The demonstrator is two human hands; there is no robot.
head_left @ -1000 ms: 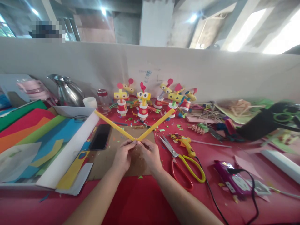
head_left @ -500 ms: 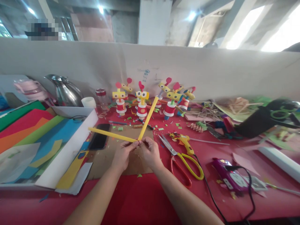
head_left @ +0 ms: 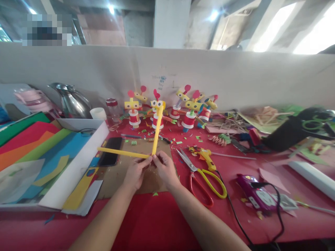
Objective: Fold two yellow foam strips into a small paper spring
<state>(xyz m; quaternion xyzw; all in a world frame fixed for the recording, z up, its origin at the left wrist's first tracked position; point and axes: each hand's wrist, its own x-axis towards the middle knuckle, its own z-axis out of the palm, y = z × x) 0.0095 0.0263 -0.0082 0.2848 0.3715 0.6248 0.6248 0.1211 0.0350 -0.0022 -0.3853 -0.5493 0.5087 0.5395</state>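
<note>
Two narrow yellow paper strips meet at my fingertips in an L shape. My left hand [head_left: 138,171] pinches the corner where the left-pointing paper strip [head_left: 123,152] ends. My right hand [head_left: 165,169] pinches the same corner, at the foot of the upright paper strip [head_left: 157,134]. Whether the strips are joined there is hidden by my fingers. Both hands are above a brown cardboard sheet [head_left: 112,183]. The left strip passes over a black phone [head_left: 111,161]. Behind the upright strip stand several small paper-cup figures [head_left: 188,118] with yellow heads and spring arms.
Large scissors [head_left: 193,168] and a yellow glue gun [head_left: 208,158] with a black cord lie right of the cardboard. A white box [head_left: 75,167] of coloured paper stands at left. Further right are a purple device [head_left: 258,195] and a black holder [head_left: 282,136]. Paper scraps litter the red table [head_left: 157,223].
The upright strip has swung left, from a rightward slant to nearly vertical. The left strip has shifted slightly downward at its far end. Both hands still pinch the corner.
</note>
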